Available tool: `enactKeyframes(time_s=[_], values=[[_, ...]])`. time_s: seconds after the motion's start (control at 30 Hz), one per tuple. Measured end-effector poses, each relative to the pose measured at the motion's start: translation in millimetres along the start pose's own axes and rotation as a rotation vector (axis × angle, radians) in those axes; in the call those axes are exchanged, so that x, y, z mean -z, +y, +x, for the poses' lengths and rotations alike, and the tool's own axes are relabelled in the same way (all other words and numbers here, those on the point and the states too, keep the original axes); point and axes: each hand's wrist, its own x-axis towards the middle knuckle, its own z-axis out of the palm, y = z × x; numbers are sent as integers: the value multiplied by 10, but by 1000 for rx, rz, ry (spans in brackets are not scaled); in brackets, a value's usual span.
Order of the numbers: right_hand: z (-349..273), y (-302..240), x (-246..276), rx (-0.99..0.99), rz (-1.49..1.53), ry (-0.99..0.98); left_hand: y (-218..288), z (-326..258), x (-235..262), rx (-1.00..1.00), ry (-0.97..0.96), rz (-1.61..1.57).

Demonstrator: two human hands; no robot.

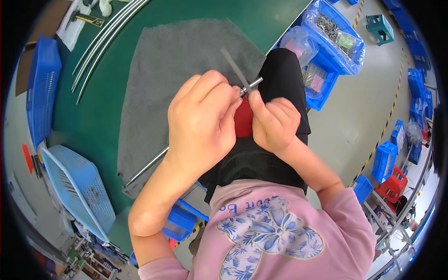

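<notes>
My left hand (203, 114) is closed around a thin shiny metal rod (148, 164). The rod slants across the grey cloth (154, 79), and its far tip sticks out between my two hands. My right hand (276, 122) is closed on the lower end of a narrow, flat grey strip (234, 65), thumb uppermost. Strip and rod cross close to the right thumb; whether they touch is hard to tell. Something red (243, 119) shows between the hands, its shape partly hidden.
Several long metal rods (100, 51) lie on the green table (77, 121), near a hammer (86, 18). Blue baskets (79, 186) stand along the left. At the right are a blue bin (336, 32) of small metal parts and a teal stool (380, 29).
</notes>
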Motion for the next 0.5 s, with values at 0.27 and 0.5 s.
enactKeyframes(time_s=[0.27, 0.5], values=[[-25, 68, -58, 41, 2, -19, -1, -11, -6, -4, 24, -14], [-149, 76, 0, 29, 33, -107, 0, -10, -34, -12, 42, -20]])
